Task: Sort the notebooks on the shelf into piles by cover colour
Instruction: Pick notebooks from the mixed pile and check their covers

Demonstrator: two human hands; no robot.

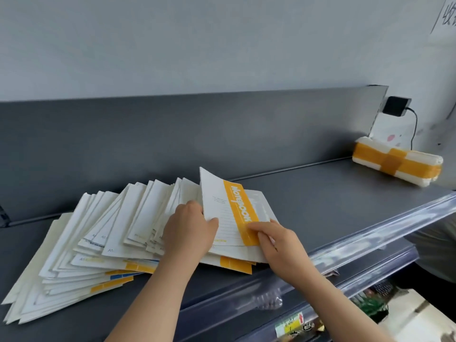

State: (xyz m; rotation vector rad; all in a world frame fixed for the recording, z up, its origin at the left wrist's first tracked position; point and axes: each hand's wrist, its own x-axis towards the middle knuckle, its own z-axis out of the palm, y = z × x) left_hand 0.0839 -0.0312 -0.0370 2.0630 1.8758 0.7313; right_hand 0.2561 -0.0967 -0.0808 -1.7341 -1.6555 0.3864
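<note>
The white paper notebook with an orange-yellow band (229, 208) stands tilted on its lower edge at the right end of a fanned heap of thin white notebooks (98, 243), which lies along the dark grey metal shelf (320, 206).

The left hand (190, 228) grips this lifted notebook at its near left edge, thumb on the front cover and fingers (187, 206) behind it. The right hand (278, 240) pinches the lower end of the yellow band, its index finger laid across the band and the other fingers curled under the cover edge.

By my judgement these are light, soft-covered booklets. The cover bows where it is held, so a single one will flop if taken by a corner. The spine band looks like the stiffest part and the best place to hold. The smooth covers probably slide over one another easily (the heap is already splayed), so lifting one may drag its neighbours.

One notebook is raised. The heap holds too many overlapping booklets to count exactly, likely a few dozen. At least three yellow bands (235, 265) show along its near edge, and one blue band (122, 276). Most of the other bands are hidden.
</note>
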